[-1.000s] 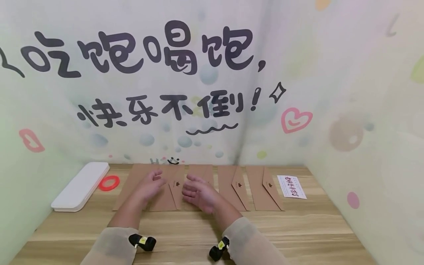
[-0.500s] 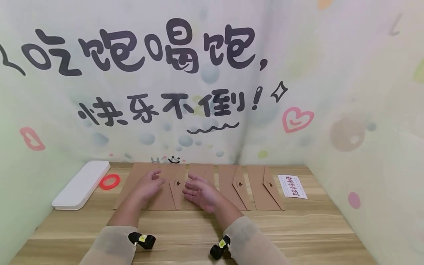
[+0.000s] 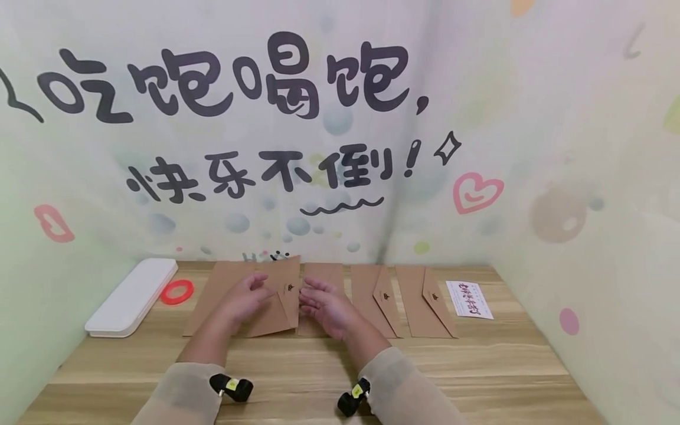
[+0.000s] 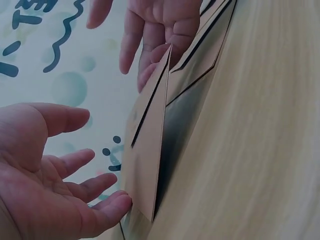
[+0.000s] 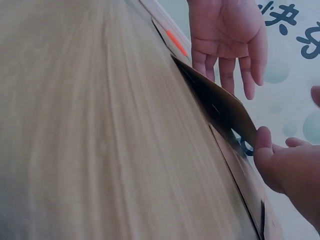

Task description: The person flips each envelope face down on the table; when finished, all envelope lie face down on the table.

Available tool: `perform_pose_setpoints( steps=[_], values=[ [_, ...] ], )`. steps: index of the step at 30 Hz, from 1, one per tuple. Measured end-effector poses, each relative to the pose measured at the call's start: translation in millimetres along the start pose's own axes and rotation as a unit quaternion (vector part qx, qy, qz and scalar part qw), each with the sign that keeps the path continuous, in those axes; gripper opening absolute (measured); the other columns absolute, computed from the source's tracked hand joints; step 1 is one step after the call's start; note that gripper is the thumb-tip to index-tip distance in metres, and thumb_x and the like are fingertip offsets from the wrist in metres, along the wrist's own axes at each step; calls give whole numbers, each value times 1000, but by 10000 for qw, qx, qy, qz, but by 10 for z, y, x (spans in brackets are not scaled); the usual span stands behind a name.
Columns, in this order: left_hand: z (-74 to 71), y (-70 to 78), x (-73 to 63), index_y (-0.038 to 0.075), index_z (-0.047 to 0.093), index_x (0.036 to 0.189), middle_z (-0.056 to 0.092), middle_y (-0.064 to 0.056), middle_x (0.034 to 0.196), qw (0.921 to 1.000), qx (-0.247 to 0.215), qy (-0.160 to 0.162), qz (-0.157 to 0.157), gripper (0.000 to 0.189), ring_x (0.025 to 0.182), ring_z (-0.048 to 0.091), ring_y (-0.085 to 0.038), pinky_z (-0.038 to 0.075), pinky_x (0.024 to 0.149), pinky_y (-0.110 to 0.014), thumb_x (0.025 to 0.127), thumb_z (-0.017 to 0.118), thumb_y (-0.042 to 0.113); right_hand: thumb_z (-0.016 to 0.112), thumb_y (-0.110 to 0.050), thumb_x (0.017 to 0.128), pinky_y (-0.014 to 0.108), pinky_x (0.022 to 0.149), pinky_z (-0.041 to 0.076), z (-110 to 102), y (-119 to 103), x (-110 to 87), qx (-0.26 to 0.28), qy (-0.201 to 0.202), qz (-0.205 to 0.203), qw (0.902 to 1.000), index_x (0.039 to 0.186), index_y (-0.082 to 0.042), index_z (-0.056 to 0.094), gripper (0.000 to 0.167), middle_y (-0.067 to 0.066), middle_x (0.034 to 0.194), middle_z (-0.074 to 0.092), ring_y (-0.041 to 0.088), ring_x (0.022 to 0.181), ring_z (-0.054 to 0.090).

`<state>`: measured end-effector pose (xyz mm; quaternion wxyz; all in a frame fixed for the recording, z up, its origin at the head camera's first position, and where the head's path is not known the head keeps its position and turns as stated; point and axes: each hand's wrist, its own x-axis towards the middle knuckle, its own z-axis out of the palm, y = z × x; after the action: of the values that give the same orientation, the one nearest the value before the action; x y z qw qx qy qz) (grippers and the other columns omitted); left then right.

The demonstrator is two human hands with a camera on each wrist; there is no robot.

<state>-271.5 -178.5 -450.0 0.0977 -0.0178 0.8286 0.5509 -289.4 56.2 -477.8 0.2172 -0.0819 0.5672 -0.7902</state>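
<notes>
A brown paper envelope (image 3: 273, 274) with a small dark print on its flap is tilted, its right edge raised off the wooden table (image 3: 297, 378). My left hand (image 3: 247, 304) is over its left part, fingers relaxed and spread, with the fingertips right at the paper in the left wrist view. At the raised right edge are the lower fingertips of my right hand (image 3: 332, 310). The thumb of that hand stands apart from the paper. In the right wrist view the lifted envelope (image 5: 220, 102) slopes between both hands, its underside in shadow.
Another brown envelope (image 3: 204, 301) lies flat on the left, and several more, including a flapped envelope (image 3: 363, 295), lie in a row to the right. Beyond them is a white printed card (image 3: 470, 299). A white case (image 3: 130, 301) and a red ring (image 3: 163, 294) lie far left.
The second envelope from the left lay flat before; its right edge has now risen between my hands. Both hands have shifted only slightly.
</notes>
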Motion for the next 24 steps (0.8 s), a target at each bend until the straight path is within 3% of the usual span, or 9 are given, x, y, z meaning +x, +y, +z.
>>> perform_pose_setpoints(
  steps=[4, 11, 14, 19, 24],
  values=[
    [37, 2, 16, 2, 35, 163, 31, -30, 171, 9999, -103, -33, 74, 67, 158, 32, -52, 30, 130, -63, 107, 60, 28, 60, -9, 106, 30, 102, 55, 12, 0, 10, -290, -24, -143, 9995, 160, 6, 39, 60, 24, 161, 47, 17, 119, 61],
    [135, 40, 10, 6, 38, 164, 35, -28, 171, 9986, -316, -274, 309, 69, 155, 38, -50, 42, 122, -64, 107, 64, 35, 61, -6, 105, 28, 98, 54, 76, -31, -45, -821, -486, -308, 9950, 161, -1, 44, 59, 18, 165, 46, 12, 107, 65],
    [168, 62, -7, 10, 40, 164, 36, -24, 172, 9981, -396, -245, 395, 69, 156, 39, -47, 41, 124, -62, 106, 66, 38, 65, -11, 104, 28, 98, 55, 116, -53, -91, -1191, -457, -249, 9915, 162, -11, 46, 61, 12, 166, 45, 14, 110, 64],
    [202, 93, -27, 12, 41, 164, 42, -23, 169, 9964, -535, -266, 600, 67, 152, 48, -45, 47, 121, -58, 107, 66, 37, 63, -16, 107, 34, 103, 57, 179, -54, -123, -1540, -566, -221, 9862, 164, -23, 44, 61, 7, 165, 45, 28, 136, 59],
    [215, 96, -31, 16, 44, 163, 44, -19, 169, 9950, -670, -293, 673, 67, 151, 49, -43, 49, 120, -55, 105, 68, 38, 67, -20, 106, 34, 104, 58, 214, -63, -154, -1643, -637, -166, 9842, 165, -29, 42, 65, 7, 164, 46, 31, 140, 58]
  ],
)
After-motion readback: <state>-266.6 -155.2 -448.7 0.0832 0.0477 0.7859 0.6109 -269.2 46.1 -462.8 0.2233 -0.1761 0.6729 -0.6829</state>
